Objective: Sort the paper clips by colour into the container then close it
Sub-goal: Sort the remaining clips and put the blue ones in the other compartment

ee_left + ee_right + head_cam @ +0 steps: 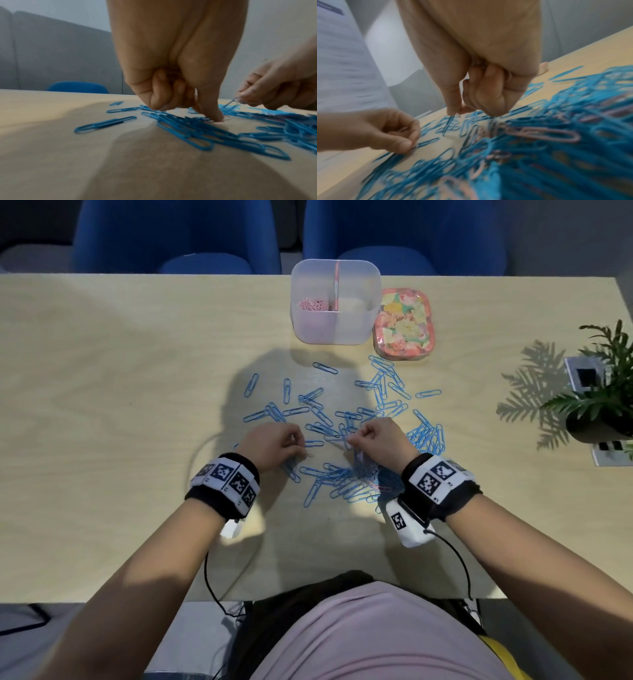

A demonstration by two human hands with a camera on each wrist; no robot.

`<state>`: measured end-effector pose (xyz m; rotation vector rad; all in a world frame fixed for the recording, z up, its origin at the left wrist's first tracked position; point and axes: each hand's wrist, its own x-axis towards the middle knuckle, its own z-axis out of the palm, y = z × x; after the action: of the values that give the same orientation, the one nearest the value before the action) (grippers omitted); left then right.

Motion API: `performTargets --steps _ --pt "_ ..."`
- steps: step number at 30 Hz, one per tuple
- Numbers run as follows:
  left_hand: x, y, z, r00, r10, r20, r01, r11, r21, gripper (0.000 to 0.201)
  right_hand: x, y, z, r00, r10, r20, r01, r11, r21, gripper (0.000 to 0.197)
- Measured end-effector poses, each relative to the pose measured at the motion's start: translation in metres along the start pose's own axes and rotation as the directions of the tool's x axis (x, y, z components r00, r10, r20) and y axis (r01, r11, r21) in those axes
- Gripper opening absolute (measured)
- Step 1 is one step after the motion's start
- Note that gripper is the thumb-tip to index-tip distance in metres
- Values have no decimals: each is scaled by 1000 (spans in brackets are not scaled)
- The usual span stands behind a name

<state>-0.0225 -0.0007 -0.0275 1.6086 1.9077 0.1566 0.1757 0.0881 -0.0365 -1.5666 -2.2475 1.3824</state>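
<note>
Many blue paper clips (346,419) lie scattered across the wooden table (120,371), with a few pink ones (544,134) mixed into the heap near me. My left hand (294,448) has curled fingers and pinches a thin pink clip (310,455) against the table with its thumb (217,117). Just to its right, my right hand (356,440) pinches a blue clip (449,121) between thumb and forefinger at the pile's surface. The translucent container (335,330) stands open at the far edge, with pink clips (313,303) in its left compartment. Its floral lid (404,325) lies beside it.
A potted plant (599,405) and a socket panel (585,376) sit at the table's right edge. Blue chairs (178,234) stand behind the far edge. Bare tabletop stretches to the left of the clips.
</note>
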Motion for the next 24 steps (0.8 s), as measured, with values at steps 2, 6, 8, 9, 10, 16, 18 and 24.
performTargets --steps 2,6,8,9,10,16,18,24 --pt "0 -2 -4 999 19 -32 -19 1000 2 15 5 5 -7 997 53 -63 -54 998 -25 41" --pt "-1 -1 -1 997 77 -29 -74 992 106 16 12 5 -18 987 119 -109 -109 990 92 54" --pt "-1 1 2 997 78 -23 -74 987 145 15 19 -5 -26 980 187 -65 -156 930 332 49" --pt "-1 2 3 997 73 -17 -69 986 151 14 23 -15 -33 975 221 -21 -187 870 456 45" --pt "-1 3 3 998 67 -5 -66 986 154 14 28 -28 -41 971 239 23 -211 802 559 40" --pt "0 7 6 994 70 83 -86 975 207 17 76 -108 -85 981 176 82 -172 592 788 17" --pt "-1 8 6 996 56 70 -67 983 170 18 96 -129 -90 983 152 105 -173 554 815 24" --pt "6 16 -19 990 -1 -141 -15 994 -107 13 144 -170 -85 976 155 155 -209 444 871 45"
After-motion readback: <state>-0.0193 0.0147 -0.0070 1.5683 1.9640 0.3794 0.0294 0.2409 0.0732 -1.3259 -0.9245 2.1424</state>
